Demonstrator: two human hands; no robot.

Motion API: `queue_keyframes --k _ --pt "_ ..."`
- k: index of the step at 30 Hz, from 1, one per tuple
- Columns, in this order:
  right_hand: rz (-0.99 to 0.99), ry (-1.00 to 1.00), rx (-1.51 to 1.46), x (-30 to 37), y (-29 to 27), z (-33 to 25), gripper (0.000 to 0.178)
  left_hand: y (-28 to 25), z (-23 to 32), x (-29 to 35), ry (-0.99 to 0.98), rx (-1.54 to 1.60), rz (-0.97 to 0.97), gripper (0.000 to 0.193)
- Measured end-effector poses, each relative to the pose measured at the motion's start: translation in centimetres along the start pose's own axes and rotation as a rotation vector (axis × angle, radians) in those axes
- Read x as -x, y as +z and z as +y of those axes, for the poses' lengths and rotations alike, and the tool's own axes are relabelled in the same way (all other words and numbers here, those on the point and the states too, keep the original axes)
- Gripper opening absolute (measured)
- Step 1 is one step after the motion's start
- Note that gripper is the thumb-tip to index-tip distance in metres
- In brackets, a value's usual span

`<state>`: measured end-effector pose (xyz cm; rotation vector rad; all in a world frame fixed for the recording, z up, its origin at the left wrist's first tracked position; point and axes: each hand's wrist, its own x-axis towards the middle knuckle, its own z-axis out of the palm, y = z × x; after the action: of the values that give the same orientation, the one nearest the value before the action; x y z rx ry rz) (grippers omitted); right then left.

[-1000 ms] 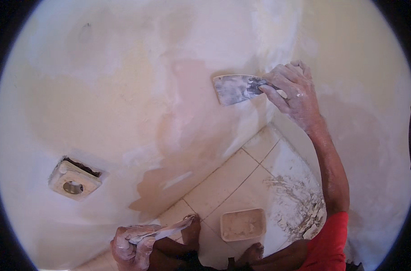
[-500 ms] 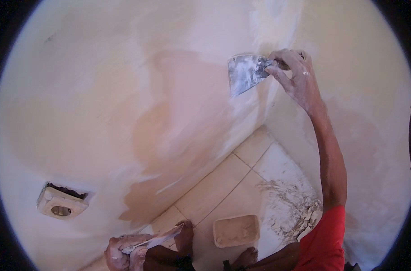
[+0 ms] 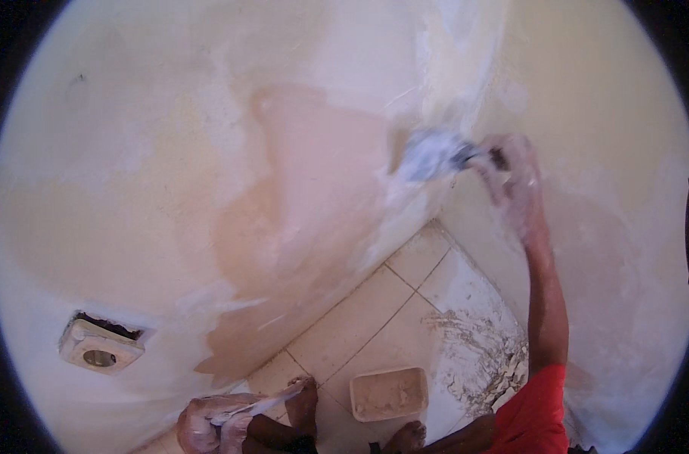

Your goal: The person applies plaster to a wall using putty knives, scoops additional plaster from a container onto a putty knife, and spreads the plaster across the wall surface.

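Observation:
My right hand (image 3: 520,185), dusted with pale filler, is closed round the dark handle of a wide putty knife (image 3: 432,156). The blade is blurred by motion and smeared white. It lies close to the left wall (image 3: 329,151), near the corner; whether it touches cannot be told. Low in the picture, my left hand (image 3: 208,427) is closed on a thin, whitish flat tool (image 3: 262,405), seen nearly edge-on. Pale filler coats those fingers and the tool. Its exact kind does not show. Darker pinkish damp-looking patches spread over the left wall beside the knife.
A loose socket (image 3: 101,349) hangs out of a hole in the left wall. On the tiled floor (image 3: 359,325) stands a rectangular tub (image 3: 390,393) by my feet. Crumbled filler debris (image 3: 484,363) lies along the right wall (image 3: 609,227).
My right hand and the putty knife have moved down and slightly right along the corner. My left hand stays low, with its tool tilted a little differently.

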<state>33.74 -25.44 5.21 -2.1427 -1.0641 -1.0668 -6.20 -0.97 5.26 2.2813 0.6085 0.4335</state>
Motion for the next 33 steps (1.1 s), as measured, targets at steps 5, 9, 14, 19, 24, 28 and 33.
queue_keyframes --k 5,9,14,19,24,28,33 --pt "-0.07 -0.149 0.001 -1.6 0.3 -6.4 0.019 0.0 0.3 0.1 0.009 0.008 -0.057 0.016" --pt "-0.023 -0.145 0.042 -3.2 0.1 -4.9 0.022 0.1 0.2 0.6 0.138 -0.009 0.013 0.017" --pt "0.051 -0.086 0.098 -4.4 -1.1 -1.5 0.022 0.0 0.7 1.1 -0.004 0.147 0.052 0.018" --pt "-0.01 0.11 0.168 -6.2 -2.5 4.4 0.022 -0.9 2.9 -0.2 -0.039 -0.001 -0.002 0.02" --pt "0.002 0.436 0.037 -3.5 -4.7 6.3 0.03 -1.0 2.3 -0.6 -0.02 -0.074 0.037 0.023" --pt "-0.119 0.946 -0.783 2.4 -3.1 3.1 0.04 -0.3 4.3 -0.8 -0.081 0.215 0.136 0.027" --pt "-0.136 0.903 -1.403 9.2 -2.7 -5.0 0.049 -0.8 3.4 -0.9 -0.029 0.266 0.238 0.023"
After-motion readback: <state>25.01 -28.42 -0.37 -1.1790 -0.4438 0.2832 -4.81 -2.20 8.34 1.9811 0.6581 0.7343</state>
